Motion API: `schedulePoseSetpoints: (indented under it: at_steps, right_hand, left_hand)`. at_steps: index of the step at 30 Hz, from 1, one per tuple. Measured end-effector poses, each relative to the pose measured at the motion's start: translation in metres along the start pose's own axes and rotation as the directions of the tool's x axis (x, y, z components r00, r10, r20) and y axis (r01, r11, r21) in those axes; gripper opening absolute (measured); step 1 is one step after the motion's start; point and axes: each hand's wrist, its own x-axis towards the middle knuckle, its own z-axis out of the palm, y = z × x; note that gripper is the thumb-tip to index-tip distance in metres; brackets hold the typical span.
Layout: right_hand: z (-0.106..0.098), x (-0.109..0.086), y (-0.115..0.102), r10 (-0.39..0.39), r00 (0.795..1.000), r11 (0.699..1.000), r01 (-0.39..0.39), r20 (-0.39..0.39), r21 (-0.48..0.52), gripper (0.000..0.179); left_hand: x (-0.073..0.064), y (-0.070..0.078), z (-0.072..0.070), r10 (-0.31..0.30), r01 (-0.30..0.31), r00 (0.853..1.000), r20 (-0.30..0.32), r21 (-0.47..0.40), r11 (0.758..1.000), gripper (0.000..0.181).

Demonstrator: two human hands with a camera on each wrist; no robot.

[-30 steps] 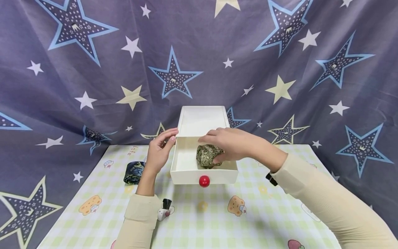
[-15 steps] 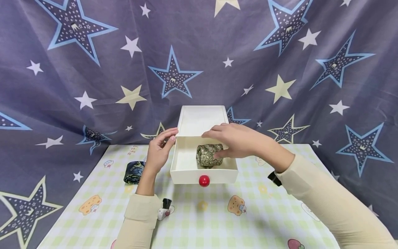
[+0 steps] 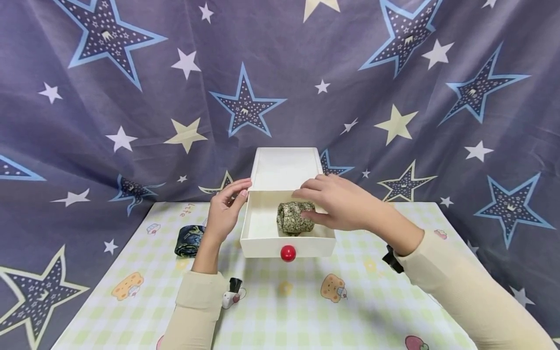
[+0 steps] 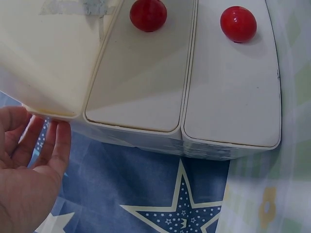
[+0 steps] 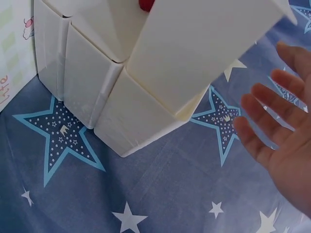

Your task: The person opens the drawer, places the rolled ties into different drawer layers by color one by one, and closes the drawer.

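Since a second ago, I see that the right hand (image 3: 339,200) has slid rightward off the rolled cloth (image 3: 290,219); its fingers are loosely spread, though I can't tell whether the thumb touches. Stubby and cylindrical, mottled green and cream, the cloth lies inside the drawer (image 3: 262,248), nearer its right wall. Relaxed left-hand fingers touch the white cabinet (image 3: 286,167) near its front-left corner.

Left hand (image 3: 223,214) pointing forward, right hand (image 3: 337,201) angled inward, its fingers (image 5: 255,141) apart, relaxed
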Motion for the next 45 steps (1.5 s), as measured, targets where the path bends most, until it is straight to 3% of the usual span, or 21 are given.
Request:
schedulePoseSetpoints:
  at_steps: [10, 26, 31, 38, 42, 45]
  right_hand:
    - [0.011, -0.011, -0.019, -0.157, 0.976, 0.977, 0.131, -0.148, -0.17, 0.037]
    - [0.039, -0.022, -0.061, -0.314, 0.93, 0.91, 0.238, -0.19, -0.34, 0.026]
    - [0.049, -0.025, -0.072, -0.38, 0.908, 0.866, 0.281, -0.178, -0.413, 0.024]
    - [0.065, -0.025, -0.083, -0.466, 0.875, 0.768, 0.326, -0.131, -0.551, 0.025]
    - [0.073, -0.024, -0.086, -0.487, 0.864, 0.742, 0.335, -0.124, -0.58, 0.025]
    - [0.077, -0.023, -0.086, -0.494, 0.857, 0.743, 0.331, -0.143, -0.582, 0.026]
  left_hand:
    - [-0.001, -0.001, -0.001, -0.018, 0.018, 1.0, -0.006, -0.001, 1.0, 0.026]
    - [0.0, -0.003, 0.002, -0.012, 0.012, 1.0, -0.007, -0.023, 1.0, 0.026]
    - [-0.001, -0.002, 0.004, -0.023, 0.023, 1.0, -0.013, -0.016, 1.0, 0.026]
    - [0.0, -0.003, 0.003, -0.022, 0.022, 1.0, -0.009, -0.013, 1.0, 0.026]
    - [0.001, -0.002, 0.002, -0.013, 0.012, 1.0, -0.007, -0.018, 1.0, 0.025]
    - [0.001, -0.002, 0.001, -0.002, 0.002, 1.0, -0.004, -0.017, 1.0, 0.026]
